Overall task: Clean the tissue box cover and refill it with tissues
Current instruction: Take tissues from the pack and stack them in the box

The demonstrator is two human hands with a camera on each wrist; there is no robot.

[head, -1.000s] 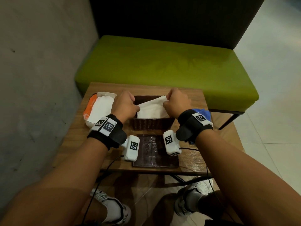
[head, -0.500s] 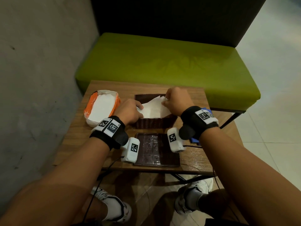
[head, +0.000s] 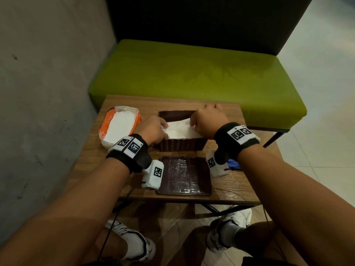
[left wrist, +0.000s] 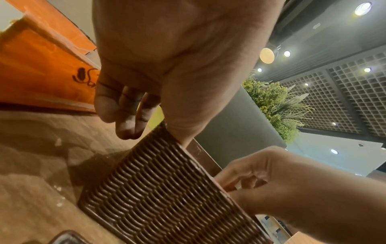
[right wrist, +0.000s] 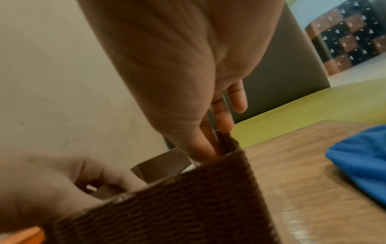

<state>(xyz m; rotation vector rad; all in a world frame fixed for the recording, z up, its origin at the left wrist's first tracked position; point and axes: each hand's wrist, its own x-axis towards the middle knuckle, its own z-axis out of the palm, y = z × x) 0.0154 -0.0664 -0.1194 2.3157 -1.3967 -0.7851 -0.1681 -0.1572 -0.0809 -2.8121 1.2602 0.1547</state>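
Observation:
The brown woven tissue box cover (head: 182,144) stands open side up in the middle of the wooden table (head: 228,189). A white stack of tissues (head: 180,128) lies slanted in its opening. My left hand (head: 153,129) pinches the stack's left end, with its other fingers (left wrist: 129,115) curled outside the cover's wall (left wrist: 167,189). My right hand (head: 208,120) holds the right end, thumb on top. Its fingers (right wrist: 219,123) reach down inside the cover's right wall (right wrist: 177,206). The box's inside is hidden.
The cover's flat brown bottom plate (head: 184,175) lies near the table's front edge. An opened orange tissue pack (head: 120,125) sits at the left, and a blue cloth (head: 233,164) at the right. Beyond the table are a green bench (head: 192,73) and a grey wall (head: 48,93).
Both hands have lowered the tissue stack further into the cover, so it now sits lower and flatter. My right hand has shifted toward the cover's far right corner.

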